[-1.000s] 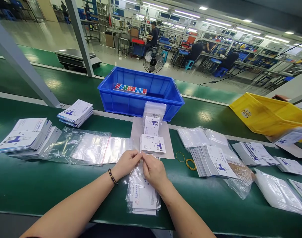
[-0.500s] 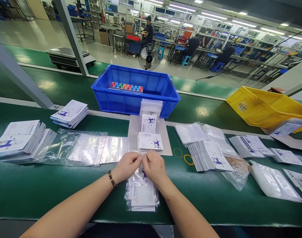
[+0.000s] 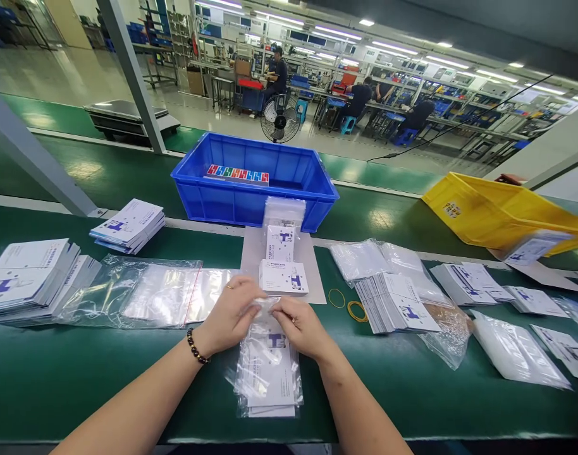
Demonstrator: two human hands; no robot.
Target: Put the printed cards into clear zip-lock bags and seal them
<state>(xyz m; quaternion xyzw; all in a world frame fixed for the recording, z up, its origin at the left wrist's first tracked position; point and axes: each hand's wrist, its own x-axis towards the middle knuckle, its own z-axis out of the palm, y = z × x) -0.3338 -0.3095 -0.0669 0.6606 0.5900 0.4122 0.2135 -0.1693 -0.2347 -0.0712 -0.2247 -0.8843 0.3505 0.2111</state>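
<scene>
In front of me lies a clear plastic bag (image 3: 270,373) with a white printed leaflet inside, on top of other bagged leaflets. My right hand (image 3: 301,325) pinches the bag's upper edge between thumb and fingers. At the upper left corner, my left hand (image 3: 227,313) is closed on the same edge, its fingers curled over toward the leaflets beyond. Just past my fingertips sits a small stack of white leaflets (image 3: 283,278) on a grey sheet (image 3: 317,278). Behind it, another bagged leaflet (image 3: 280,243) leans against the blue bin (image 3: 255,205).
Leaflet stacks (image 3: 30,272) and flat clear bags (image 3: 160,297) lie to the left. On the right are rubber bands (image 3: 356,311), banded leaflets (image 3: 398,303), more bags (image 3: 519,351) and a tilted yellow bin (image 3: 498,215). A metal post (image 3: 132,76) rises at the left.
My hands have moved apart at the bag's top edge. The left fingers have lifted and reached forward; the right hand still pinches the edge. The view has shifted slightly.
</scene>
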